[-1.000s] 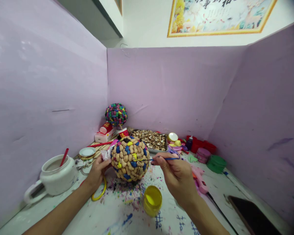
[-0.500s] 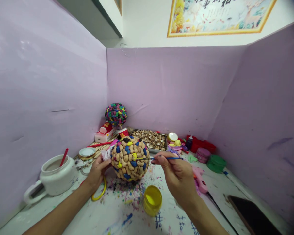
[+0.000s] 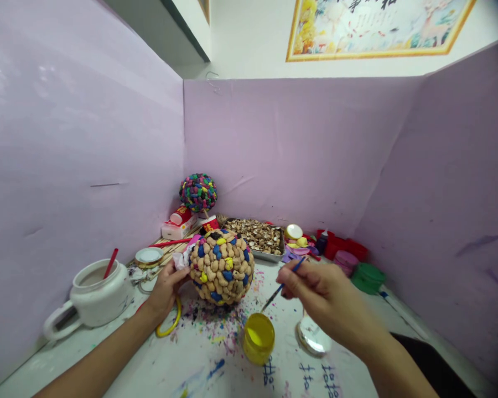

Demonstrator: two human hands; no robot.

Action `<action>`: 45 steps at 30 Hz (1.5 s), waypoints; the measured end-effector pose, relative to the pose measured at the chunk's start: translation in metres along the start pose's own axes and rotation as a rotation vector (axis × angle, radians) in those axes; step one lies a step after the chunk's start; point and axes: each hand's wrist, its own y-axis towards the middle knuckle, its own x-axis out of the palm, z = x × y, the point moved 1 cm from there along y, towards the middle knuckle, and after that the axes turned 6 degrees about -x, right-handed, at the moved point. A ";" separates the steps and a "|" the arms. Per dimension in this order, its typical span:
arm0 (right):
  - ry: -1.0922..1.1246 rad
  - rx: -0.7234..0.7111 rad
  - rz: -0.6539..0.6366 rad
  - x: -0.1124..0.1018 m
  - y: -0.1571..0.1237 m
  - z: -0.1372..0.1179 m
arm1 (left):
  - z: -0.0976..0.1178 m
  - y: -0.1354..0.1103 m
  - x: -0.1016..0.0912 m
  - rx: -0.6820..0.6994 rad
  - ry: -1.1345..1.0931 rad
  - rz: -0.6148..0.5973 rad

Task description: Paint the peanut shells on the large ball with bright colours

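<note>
A ball covered in peanut shells [image 3: 219, 271], some painted blue, yellow or black, sits in the middle of the table. My left hand [image 3: 168, 287] is closed at its left side, holding it by a crumpled white tissue [image 3: 182, 258]; the fingertips are partly hidden. In my right hand [image 3: 315, 287] a thin blue paintbrush [image 3: 283, 284] is pinched, slanting down to the left. Its tip is at the far rim of an open jar of yellow paint [image 3: 259, 340]. Beside the jar, below my right hand, lies a round silvery lid [image 3: 314, 335].
A white mug [image 3: 99, 293] with a red stick stands at left. Behind are a multicoloured ball [image 3: 198, 192], a tray of shells [image 3: 257, 236] and a white tissue pack [image 3: 178, 226]. Green [image 3: 368, 278] and pink tubs stand at right, near a dark flat object [image 3: 429, 365]. Purple panels enclose the table.
My right hand has drawn the brush away from a yellow peanut on the ball, down to the paint jar. The silvery lid has come into view. My left hand keeps its hold.
</note>
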 end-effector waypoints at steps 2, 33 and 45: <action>-0.019 0.008 -0.220 0.006 -0.003 0.002 | -0.001 0.001 -0.001 0.009 0.003 -0.002; 0.057 -0.471 0.301 0.029 0.002 -0.009 | -0.002 0.003 -0.001 0.011 -0.012 -0.023; -0.018 -0.523 0.300 0.036 0.003 -0.009 | 0.000 0.001 0.000 0.019 0.014 -0.021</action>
